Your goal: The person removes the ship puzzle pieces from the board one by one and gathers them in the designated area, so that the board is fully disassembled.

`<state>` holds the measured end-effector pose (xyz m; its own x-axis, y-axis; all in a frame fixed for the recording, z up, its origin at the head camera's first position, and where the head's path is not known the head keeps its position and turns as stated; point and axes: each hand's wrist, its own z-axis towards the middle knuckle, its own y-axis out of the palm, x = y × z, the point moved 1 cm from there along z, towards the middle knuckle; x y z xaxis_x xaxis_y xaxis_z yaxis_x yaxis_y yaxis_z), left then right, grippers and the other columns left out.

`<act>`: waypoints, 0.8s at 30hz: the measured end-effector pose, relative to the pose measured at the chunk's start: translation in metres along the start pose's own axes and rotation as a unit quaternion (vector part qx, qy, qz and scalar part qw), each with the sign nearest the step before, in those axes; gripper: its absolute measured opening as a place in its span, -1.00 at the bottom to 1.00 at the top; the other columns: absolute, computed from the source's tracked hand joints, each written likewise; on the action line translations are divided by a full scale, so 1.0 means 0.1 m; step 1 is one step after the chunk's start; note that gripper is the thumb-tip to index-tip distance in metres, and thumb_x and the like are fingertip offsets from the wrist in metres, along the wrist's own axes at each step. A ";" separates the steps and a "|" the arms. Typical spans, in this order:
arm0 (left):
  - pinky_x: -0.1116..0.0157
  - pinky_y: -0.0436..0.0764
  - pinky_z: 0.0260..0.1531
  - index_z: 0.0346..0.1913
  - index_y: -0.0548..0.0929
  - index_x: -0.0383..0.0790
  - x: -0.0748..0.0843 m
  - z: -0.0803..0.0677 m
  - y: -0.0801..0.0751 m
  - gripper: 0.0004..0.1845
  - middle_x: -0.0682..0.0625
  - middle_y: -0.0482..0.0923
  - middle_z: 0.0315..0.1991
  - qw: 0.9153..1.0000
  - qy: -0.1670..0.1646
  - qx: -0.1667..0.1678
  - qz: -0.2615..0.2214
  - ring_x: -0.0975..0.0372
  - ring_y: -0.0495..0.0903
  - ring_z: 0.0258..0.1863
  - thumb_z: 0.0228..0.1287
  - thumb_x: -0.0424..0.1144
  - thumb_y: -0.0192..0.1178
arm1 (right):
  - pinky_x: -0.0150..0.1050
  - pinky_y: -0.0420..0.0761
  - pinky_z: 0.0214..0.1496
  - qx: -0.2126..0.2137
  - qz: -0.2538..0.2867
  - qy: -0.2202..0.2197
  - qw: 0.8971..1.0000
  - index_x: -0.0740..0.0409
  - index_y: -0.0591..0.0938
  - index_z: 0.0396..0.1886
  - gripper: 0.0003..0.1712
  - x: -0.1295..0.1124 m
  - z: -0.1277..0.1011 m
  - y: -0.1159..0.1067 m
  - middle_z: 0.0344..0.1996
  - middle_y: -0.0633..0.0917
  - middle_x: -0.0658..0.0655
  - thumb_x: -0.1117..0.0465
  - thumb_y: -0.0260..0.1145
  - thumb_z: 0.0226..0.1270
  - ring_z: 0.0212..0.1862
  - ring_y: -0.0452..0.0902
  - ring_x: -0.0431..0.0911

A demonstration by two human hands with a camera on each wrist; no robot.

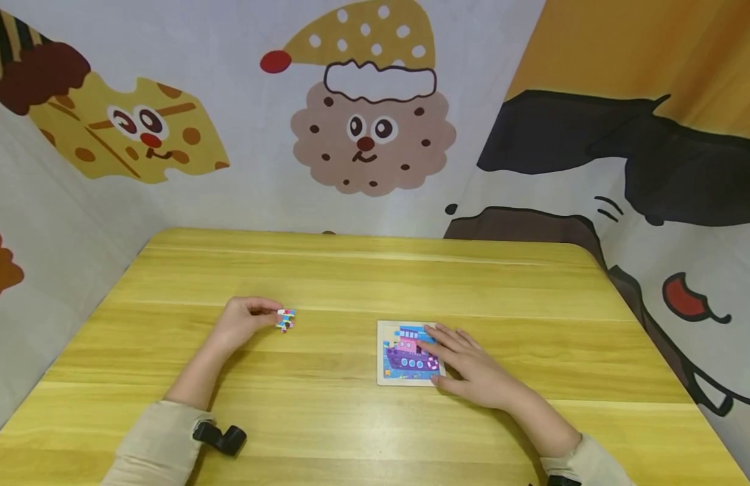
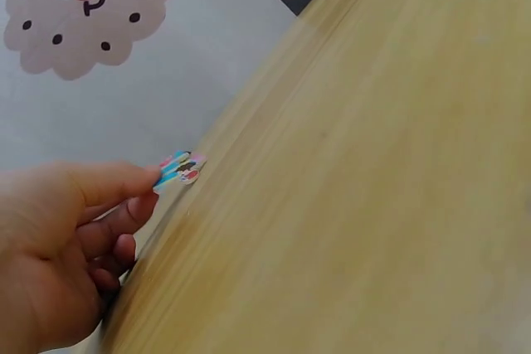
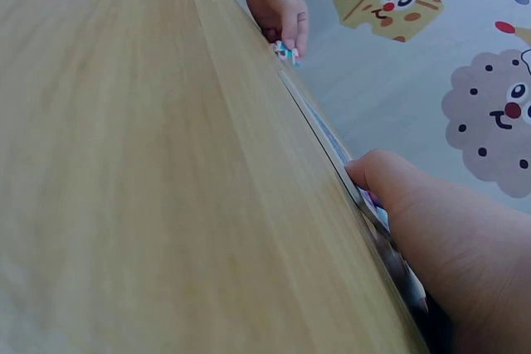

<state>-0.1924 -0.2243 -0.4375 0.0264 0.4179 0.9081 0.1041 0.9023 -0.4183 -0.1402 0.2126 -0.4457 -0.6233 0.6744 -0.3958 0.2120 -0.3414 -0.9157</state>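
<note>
In the head view, my left hand [image 1: 244, 322] pinches a small colourful jigsaw piece [image 1: 286, 320] between thumb and fingertips, just over the table. The left wrist view shows this jigsaw piece [image 2: 181, 169] with blue, white and pink print. To the right lies a jigsaw puzzle board [image 1: 381, 378] with a purple and pink ship picture and a pale frame; a beige patch shows at its upper left. My right hand [image 1: 472, 368] rests on the board's right side, fingers spread, covering part of the picture. In the right wrist view its thumb [image 3: 386, 176] touches the board's edge.
The board lies flat on a wooden table [image 1: 326, 432] with light yellow grain. Behind the table hangs a pale cloth [image 1: 241, 209] printed with cartoon food faces. A black wrist device [image 1: 223, 437] is strapped at the left sleeve.
</note>
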 end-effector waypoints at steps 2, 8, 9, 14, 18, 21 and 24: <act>0.33 0.56 -0.33 -0.13 0.71 -0.38 0.00 0.01 0.02 -0.78 -0.15 0.66 -0.21 1.000 0.004 0.002 0.016 0.13 0.55 -0.27 0.17 -0.35 0.33 | 0.12 -0.15 0.41 -0.001 0.002 0.001 1.000 -0.22 0.21 0.48 -0.29 0.00 0.00 0.00 0.49 0.06 -0.03 -0.18 0.14 0.38 0.48 -0.15 0.01; 0.34 0.54 -0.43 -0.20 0.73 -0.38 -0.01 0.02 0.07 -0.84 -0.08 0.65 -0.35 0.998 0.026 0.013 0.063 0.13 0.52 -0.36 0.14 -0.40 0.34 | 0.11 -0.15 0.41 -0.003 0.003 0.004 1.000 -0.22 0.21 0.47 -0.29 0.00 0.00 -0.01 0.49 0.06 -0.03 -0.18 0.14 0.38 0.48 -0.15 0.00; 0.35 0.53 -0.44 -0.20 0.73 -0.37 -0.01 0.02 0.07 -0.84 -0.07 0.64 -0.36 0.997 0.030 0.014 0.070 0.13 0.52 -0.37 0.14 -0.41 0.34 | 0.12 -0.15 0.41 -0.002 0.004 0.004 1.000 -0.22 0.22 0.47 -0.29 -0.01 0.00 -0.01 0.49 0.07 -0.03 -0.18 0.15 0.38 0.48 -0.14 0.01; 0.35 0.52 -0.45 -0.22 0.72 -0.38 0.01 0.00 0.07 -0.86 -0.04 0.62 -0.39 0.995 0.046 0.011 0.093 0.14 0.51 -0.40 0.15 -0.43 0.33 | 0.12 -0.15 0.41 -0.002 0.005 0.005 1.000 -0.21 0.23 0.47 -0.29 -0.02 0.00 -0.02 0.49 0.07 -0.03 -0.17 0.16 0.38 0.48 -0.13 0.01; 0.34 0.49 -0.46 -0.25 0.73 -0.36 0.02 0.00 0.07 -0.89 -0.01 0.59 -0.44 0.990 0.072 0.010 0.121 0.17 0.47 -0.43 0.13 -0.43 0.34 | 0.12 -0.15 0.41 -0.003 0.006 0.004 1.000 -0.20 0.22 0.47 -0.29 -0.02 0.00 -0.02 0.49 0.07 -0.02 -0.16 0.16 0.38 0.48 -0.14 0.00; 0.34 0.47 -0.46 -0.28 0.73 -0.34 0.00 0.00 0.07 -0.90 0.01 0.55 -0.47 0.987 0.082 0.013 0.134 0.18 0.44 -0.45 0.12 -0.44 0.35 | 0.11 -0.15 0.41 -0.003 0.006 0.003 1.000 -0.20 0.22 0.47 -0.29 -0.02 0.00 -0.02 0.49 0.07 -0.02 -0.17 0.15 0.38 0.48 -0.15 -0.01; 0.34 0.47 -0.46 -0.28 0.73 -0.34 -0.02 0.00 0.07 -0.90 0.00 0.55 -0.47 0.988 0.080 0.013 0.130 0.18 0.44 -0.44 0.12 -0.43 0.35 | 0.11 -0.15 0.41 -0.004 0.006 0.003 1.000 -0.21 0.22 0.47 -0.29 -0.02 0.00 -0.01 0.49 0.06 -0.02 -0.18 0.14 0.39 0.48 -0.15 -0.01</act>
<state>-0.1920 -0.2188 -0.4419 0.2061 0.6156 0.7606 0.0476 0.7701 -0.6361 -0.1393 0.2120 -0.4442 -0.6160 0.6745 -0.4069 0.2248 -0.3446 -0.9114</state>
